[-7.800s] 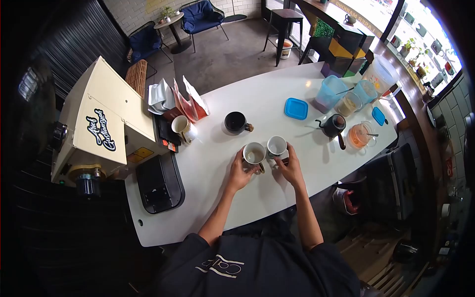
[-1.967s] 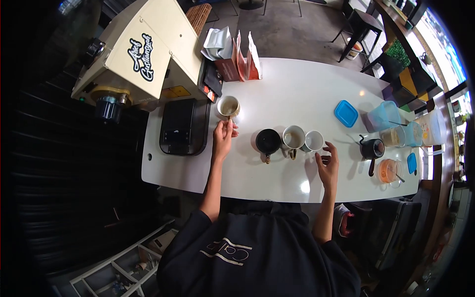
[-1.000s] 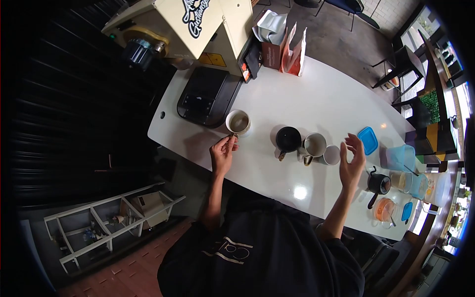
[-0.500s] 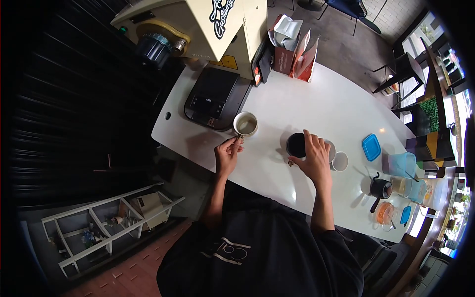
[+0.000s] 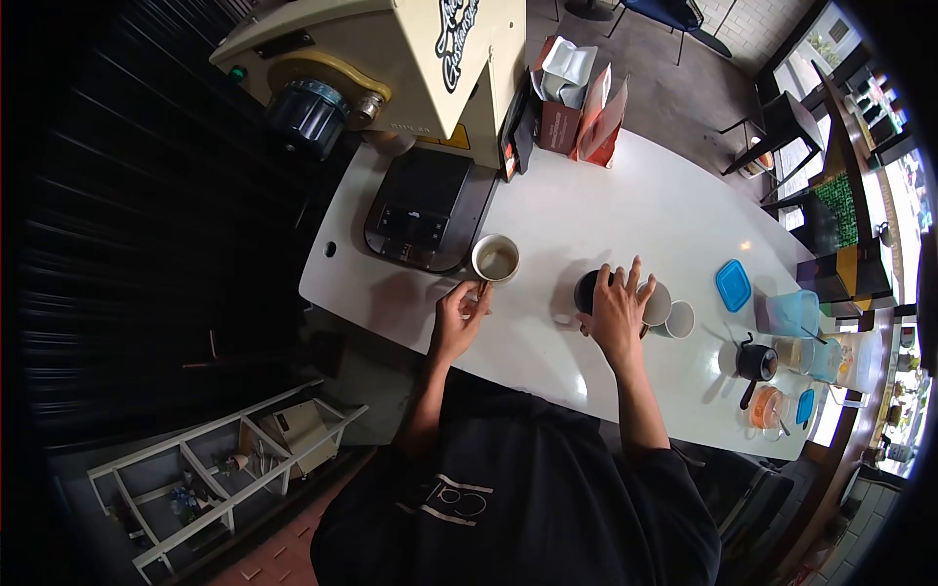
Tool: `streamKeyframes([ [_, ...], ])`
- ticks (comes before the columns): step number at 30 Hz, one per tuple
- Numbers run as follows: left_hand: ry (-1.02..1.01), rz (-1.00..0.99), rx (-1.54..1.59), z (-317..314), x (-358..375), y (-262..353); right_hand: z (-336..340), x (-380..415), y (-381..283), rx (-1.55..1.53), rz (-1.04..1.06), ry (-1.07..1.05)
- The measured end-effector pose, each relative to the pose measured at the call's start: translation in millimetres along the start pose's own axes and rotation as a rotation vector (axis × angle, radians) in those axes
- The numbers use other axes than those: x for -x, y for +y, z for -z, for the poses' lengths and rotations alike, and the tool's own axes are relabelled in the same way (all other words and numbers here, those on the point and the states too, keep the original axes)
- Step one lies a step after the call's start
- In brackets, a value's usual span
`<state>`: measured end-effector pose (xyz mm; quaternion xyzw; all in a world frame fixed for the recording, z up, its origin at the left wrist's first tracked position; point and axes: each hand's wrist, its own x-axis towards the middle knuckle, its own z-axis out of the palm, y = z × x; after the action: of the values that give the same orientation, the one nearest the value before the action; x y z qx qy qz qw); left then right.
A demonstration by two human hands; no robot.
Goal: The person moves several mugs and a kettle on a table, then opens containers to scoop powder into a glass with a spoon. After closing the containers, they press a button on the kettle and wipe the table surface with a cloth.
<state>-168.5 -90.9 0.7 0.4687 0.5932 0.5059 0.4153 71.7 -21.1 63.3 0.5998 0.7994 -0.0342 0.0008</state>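
Note:
A light cup [image 5: 496, 260] with some pale residue or liquid inside stands at the table's near edge, beside the black scale-like base. My left hand [image 5: 461, 320] pinches its handle from the near side. To the right, my right hand [image 5: 618, 317] reaches over a cup with a dark round top [image 5: 586, 290], its fingers stretched and spread apart. The fingers partly cover that cup, so contact with it is hard to make out. Close against this hand stand a pale cup [image 5: 658, 304] and a white cup [image 5: 678, 320].
A cream machine [image 5: 430, 68] with a black base [image 5: 422, 207] stands at the back left. Red-brown packets [image 5: 596, 127] are at the far edge. On the right are a blue lid [image 5: 733, 285], a small dark pot [image 5: 755, 361], clear containers [image 5: 793, 314] and an orange-filled jar [image 5: 769, 408].
My right hand has loosened from its curl around the dark-topped cup, and its fingers now spread over it. My left hand stays at the light cup's handle. The view has shifted slightly.

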Motion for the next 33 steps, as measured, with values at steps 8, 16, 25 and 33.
streamKeyframes([
  [8, -0.067, -0.036, -0.027, 9, -5, 5, 8, -9, -9, -0.032, -0.037, -0.003],
  [16, -0.065, 0.017, 0.004, 11, -7, 3, 0, -38, -27, -0.142, 0.011, 0.095],
  [25, 0.042, -0.056, 0.055, 13, -11, -10, -10, -108, -48, -0.327, -0.019, 0.026],
  [33, 0.068, -0.047, 0.068, 13, -15, -8, -16, -140, -66, -0.317, 0.077, 0.034],
])
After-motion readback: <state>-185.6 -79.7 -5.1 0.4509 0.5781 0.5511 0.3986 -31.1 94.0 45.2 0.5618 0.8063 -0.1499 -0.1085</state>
